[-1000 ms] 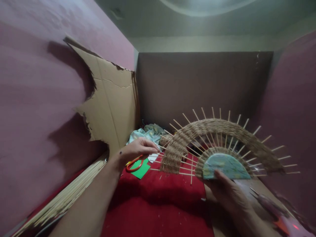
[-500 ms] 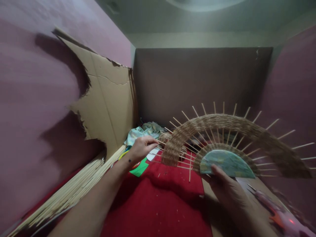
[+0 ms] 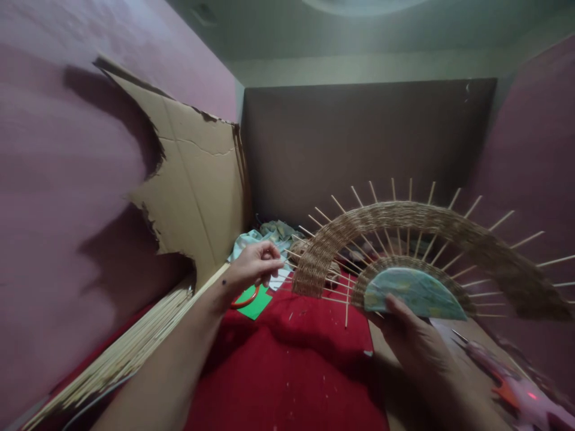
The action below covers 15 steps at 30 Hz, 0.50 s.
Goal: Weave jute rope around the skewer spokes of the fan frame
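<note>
A half-round woven fan [image 3: 406, 214] stands upright before me, with thin sticks radiating past its brown outer band. Pale green patterned fabric [image 3: 415, 293] covers its inner half-disc. My right hand [image 3: 411, 338] grips the straight lower edge, thumb lying over the fabric. At the fan's left end, my left hand [image 3: 258, 263] is closed in a pinch beside the projecting stick tips. Whether anything is between those fingertips is hidden. One loose-looking stick [image 3: 347, 302] crosses the lower left spokes.
A pink glue gun [image 3: 507, 377] with a lit red light lies at right on brown board. Left are a bundle of long sticks [image 3: 121, 353] and torn cardboard [image 3: 193, 185] against the wall. Orange-handled scissors [image 3: 246, 300], green paper [image 3: 257, 305] and crumpled cloth [image 3: 251, 239] lie beyond my left hand.
My left hand has drawn back slightly left from the stick it was pinching, fingers more curled. The fan has shifted slightly up in view, still in my right hand.
</note>
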{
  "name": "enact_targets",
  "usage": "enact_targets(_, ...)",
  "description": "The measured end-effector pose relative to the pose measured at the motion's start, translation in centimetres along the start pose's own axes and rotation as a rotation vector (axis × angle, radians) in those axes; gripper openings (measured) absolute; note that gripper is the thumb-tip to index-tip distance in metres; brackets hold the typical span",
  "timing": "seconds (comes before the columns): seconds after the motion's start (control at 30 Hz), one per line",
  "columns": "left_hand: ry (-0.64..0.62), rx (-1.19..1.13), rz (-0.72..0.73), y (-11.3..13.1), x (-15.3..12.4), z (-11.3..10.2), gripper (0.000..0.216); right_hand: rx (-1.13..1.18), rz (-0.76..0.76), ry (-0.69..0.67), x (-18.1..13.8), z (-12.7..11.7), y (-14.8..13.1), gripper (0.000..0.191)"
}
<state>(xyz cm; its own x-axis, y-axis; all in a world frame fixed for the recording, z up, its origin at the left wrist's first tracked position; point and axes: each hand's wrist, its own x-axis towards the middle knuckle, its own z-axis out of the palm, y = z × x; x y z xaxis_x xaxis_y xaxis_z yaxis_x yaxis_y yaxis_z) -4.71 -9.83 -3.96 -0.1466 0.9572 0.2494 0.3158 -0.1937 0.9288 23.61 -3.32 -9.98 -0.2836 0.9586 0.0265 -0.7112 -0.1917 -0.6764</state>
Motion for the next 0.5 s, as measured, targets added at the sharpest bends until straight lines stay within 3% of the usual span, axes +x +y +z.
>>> enact_targets(0.17,-0.178,-0.07,-0.116,-1.3,0.2,-1.3,0.019,0.037,0.038,-0.003,-0.2,0.2,0.1,0.027)
enact_targets(0.3,-0.208,-0.15,-0.147,-1.9,0.3,-2.2,0.019,0.074,0.089,0.011,-0.2,0.0,-0.2,0.031)
enact_targets(0.5,-0.343,-0.28,-0.11,-2.3,0.2,-0.5,0.015,0.138,0.2,0.029,-0.3,-0.1,-0.5,0.035)
